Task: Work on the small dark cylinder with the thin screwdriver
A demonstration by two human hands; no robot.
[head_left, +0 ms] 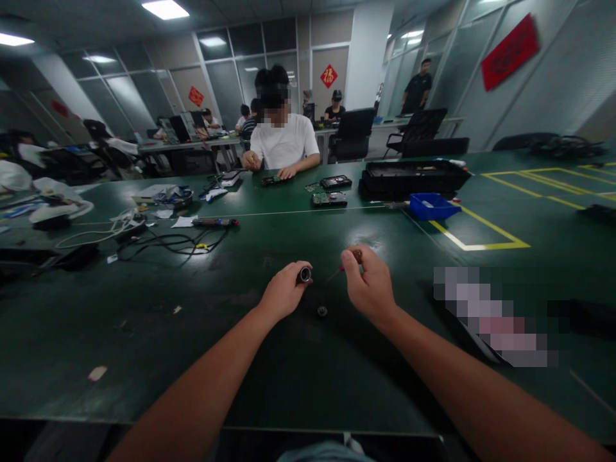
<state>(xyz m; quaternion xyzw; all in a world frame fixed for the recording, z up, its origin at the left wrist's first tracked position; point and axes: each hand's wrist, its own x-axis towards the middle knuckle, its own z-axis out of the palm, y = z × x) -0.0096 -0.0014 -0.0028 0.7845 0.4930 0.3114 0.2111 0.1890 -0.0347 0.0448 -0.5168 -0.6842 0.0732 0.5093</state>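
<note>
My left hand (pixel 285 292) is closed around a dark cylinder (pixel 304 275), its round open end turned toward me. In my right hand (pixel 370 282) is a screwdriver (pixel 356 255) with a brownish-red handle. Its thin shaft points down and left toward the cylinder, with a gap between the two. On the green table (pixel 269 378) just below my hands lies a small round dark part (pixel 322 311), touched by neither hand. My fingers hide most of the cylinder's body and much of the screwdriver handle.
Opposite me a person in a white shirt (pixel 283 144) handles a small device. Circuit parts (pixel 328 199), a blue tray (pixel 433 206) and a black case (pixel 414 179) stand farther back. Cables (pixel 168 247) and a pen-like tool (pixel 215 222) lie left; a blurred-out flat object (pixel 491 321) lies right.
</note>
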